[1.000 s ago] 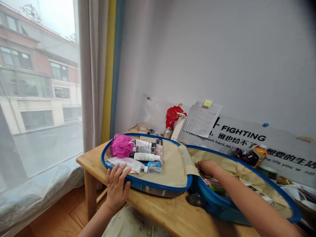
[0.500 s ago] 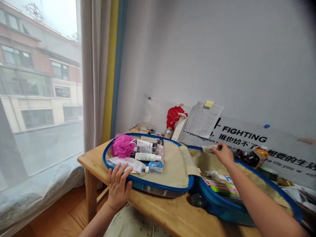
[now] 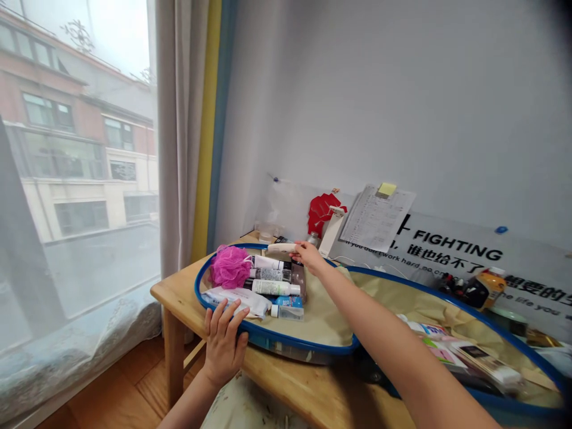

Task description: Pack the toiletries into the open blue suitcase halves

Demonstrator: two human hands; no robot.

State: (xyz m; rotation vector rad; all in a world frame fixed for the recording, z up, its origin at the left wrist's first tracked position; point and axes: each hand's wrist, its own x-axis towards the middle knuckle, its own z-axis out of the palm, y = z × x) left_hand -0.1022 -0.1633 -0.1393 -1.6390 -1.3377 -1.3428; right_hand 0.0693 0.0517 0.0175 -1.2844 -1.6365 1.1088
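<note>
An open blue-rimmed suitcase [image 3: 286, 342] lies in two halves on a wooden table. My right hand [image 3: 308, 256] pinches a whitish tube [image 3: 281, 247] by its end, above the back of the left half. My left hand [image 3: 226, 345] rests on the front rim of that half, fingers spread, fingertips near a white soft pack [image 3: 243, 299]. A pink bath puff [image 3: 230, 267] sits at the left inside it. Beside the puff lie several tubes and bottles, among them a white bottle with green print [image 3: 274, 288] and a small clear bottle with a white cap [image 3: 289, 313].
The suitcase's right half [image 3: 429, 286] holds boxes and packs [image 3: 487, 363], partly behind my right forearm. Behind the case stand a white upright holder [image 3: 331, 231] and an orange-labelled bottle [image 3: 490, 287]. A window and a curtain [image 3: 181, 149] are at the left.
My right hand has carried the tube leftward from above the right half to above the left half. The left hand stays on the rim. The view has shifted slightly.
</note>
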